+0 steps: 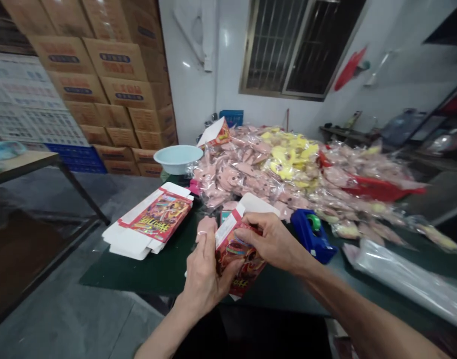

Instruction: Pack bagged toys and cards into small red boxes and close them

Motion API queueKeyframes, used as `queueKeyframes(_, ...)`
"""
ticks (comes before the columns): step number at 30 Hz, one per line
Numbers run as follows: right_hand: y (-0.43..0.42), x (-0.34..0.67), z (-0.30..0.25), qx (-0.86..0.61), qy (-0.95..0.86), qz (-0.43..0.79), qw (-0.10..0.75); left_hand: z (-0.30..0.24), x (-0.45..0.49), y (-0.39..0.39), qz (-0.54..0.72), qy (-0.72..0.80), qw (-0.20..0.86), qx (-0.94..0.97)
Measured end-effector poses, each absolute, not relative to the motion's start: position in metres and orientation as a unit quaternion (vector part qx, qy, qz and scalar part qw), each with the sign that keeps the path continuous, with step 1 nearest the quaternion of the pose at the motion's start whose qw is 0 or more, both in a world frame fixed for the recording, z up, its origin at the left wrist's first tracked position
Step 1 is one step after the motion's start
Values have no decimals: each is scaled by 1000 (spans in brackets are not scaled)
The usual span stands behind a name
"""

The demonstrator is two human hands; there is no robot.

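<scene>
Between my hands is a red printed carton [247,259], tilted, with its white top flap [256,205] standing up. My left hand [206,274] wraps round the carton's left side and lower front. My right hand [269,242] grips its upper right edge, thumb on the printed front. Just beyond my left fingertips a pink piece [206,227] lies on the green table [157,276]. To the left rests a stack of flat red and white cartons [157,217]. A blue tape dispenser [313,237] with green tape stands right of my right hand.
A heap of bagged pink pieces [228,177] and yellow pieces [288,157] covers the table's back. A pale blue basin [178,158] stands at back left, a red tray [381,187] and clear plastic roll [411,284] at right. Brown boxes [119,94] are stacked behind.
</scene>
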State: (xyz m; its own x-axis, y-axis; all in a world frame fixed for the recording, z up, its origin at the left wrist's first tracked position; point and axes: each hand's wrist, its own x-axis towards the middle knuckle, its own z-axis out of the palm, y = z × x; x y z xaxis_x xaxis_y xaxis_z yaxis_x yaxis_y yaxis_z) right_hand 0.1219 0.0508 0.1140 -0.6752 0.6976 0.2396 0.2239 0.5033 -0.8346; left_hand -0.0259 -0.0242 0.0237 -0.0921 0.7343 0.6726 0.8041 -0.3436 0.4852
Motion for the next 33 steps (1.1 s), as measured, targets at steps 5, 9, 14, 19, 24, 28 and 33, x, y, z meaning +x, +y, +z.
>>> queueKeyframes(5,41,148,111,-254,-876,281,300,30,4,-19,-481,-469,-413,-615)
queueKeyframes(9,41,163,104,-262,-861,62,432,28,20,-8,-557,-480,-476,-483)
queueKeyframes(14,36,190,81,-348,-695,20,629,12,16,10,-634,-527,-331,-459)
queueKeyframes(19,63,191,27,-381,-636,376,556,-20,7,33,-618,-529,-308,-493)
queueKeyframes(24,75,185,9,-335,-637,417,555,-32,0,36,-596,-534,-277,-532)
queueKeyframes(28,58,189,12,-318,-734,248,547,-26,-3,20,-599,-531,-221,-557)
queueKeyframes(33,46,195,9,-264,-809,139,507,-24,-2,5,-631,-494,-182,-570)
